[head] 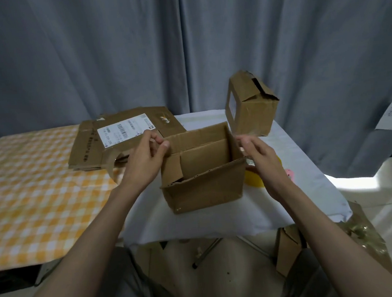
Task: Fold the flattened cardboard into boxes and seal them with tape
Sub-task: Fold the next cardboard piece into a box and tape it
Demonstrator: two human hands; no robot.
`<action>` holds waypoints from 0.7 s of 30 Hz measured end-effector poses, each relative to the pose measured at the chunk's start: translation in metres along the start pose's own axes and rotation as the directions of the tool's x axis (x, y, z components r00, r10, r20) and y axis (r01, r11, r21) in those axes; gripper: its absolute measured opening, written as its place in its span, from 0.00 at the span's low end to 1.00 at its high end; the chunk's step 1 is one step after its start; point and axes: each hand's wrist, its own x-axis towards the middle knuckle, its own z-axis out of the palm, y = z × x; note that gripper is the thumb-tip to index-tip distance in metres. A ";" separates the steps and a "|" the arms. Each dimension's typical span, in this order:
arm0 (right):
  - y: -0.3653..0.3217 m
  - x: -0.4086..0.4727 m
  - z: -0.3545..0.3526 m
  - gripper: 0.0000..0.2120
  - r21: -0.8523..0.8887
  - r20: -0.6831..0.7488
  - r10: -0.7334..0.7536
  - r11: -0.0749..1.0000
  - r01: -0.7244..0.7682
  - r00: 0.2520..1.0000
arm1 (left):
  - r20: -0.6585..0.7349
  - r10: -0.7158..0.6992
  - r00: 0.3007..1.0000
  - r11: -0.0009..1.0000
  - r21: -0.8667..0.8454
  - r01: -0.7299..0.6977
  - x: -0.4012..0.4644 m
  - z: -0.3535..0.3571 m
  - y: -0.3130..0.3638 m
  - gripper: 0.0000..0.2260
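Folding stage: left hand [146,156] pinches the open box [204,171] at its left flap, right hand [259,153] hovers loose beside, seemingly empty; next, close flaps, then fetch the yellow tape [256,178] behind it

Shipping label [126,130]: barcode, print illegible.

The open box [203,169] fills the space between both hands; yellow tape [255,178] sits under the right hand [262,158].

A single wide-angle camera sat on the person's head, looking forward and down across a table [197,222], close over it, toward grey curtains [180,42] behind.
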 end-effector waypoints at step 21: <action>0.024 -0.007 0.017 0.20 -0.373 -0.263 -0.128 0.928 0.022 0.956 | 0.313 -0.062 0.948 0.976 0.217 -0.008 -0.010 0.005 0.009 0.30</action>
